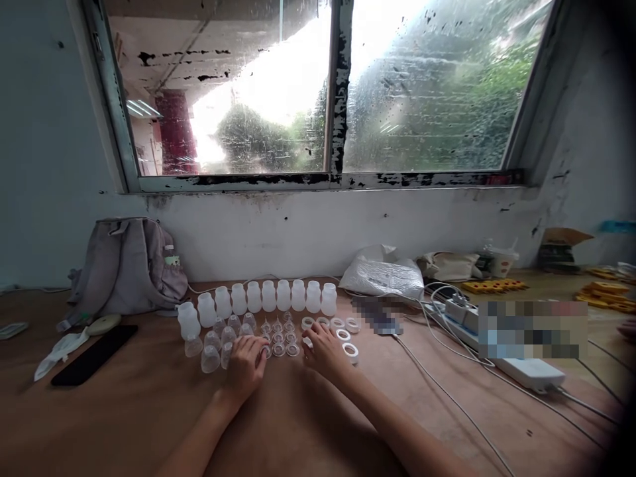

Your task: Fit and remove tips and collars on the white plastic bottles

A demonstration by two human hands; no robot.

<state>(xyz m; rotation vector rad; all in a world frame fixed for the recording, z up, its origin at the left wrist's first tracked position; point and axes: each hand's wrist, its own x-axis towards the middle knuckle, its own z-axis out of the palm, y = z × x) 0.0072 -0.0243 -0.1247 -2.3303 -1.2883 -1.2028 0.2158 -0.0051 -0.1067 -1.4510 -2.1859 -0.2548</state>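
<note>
My left hand (247,361) is at the left edge of a group of clear bottle teats (278,336), its fingers curled around one of them. My right hand (325,350) is among white screw rings (350,352), with its thumb and fingers closed about a ring at the left of that group. The fingers partly hide what each hand grips. Left of my left hand stand several clear dome-shaped caps (211,360). Behind all these, a curved row of frosted baby bottles (269,295) stands upright with open tops.
A grey backpack (124,268) leans by the wall at left, with a dark phone (94,356) before it. Toward the right lie a silvery padded bag (382,275), a white power strip (531,374) with trailing cables, and yellow parts (494,286). A window is above.
</note>
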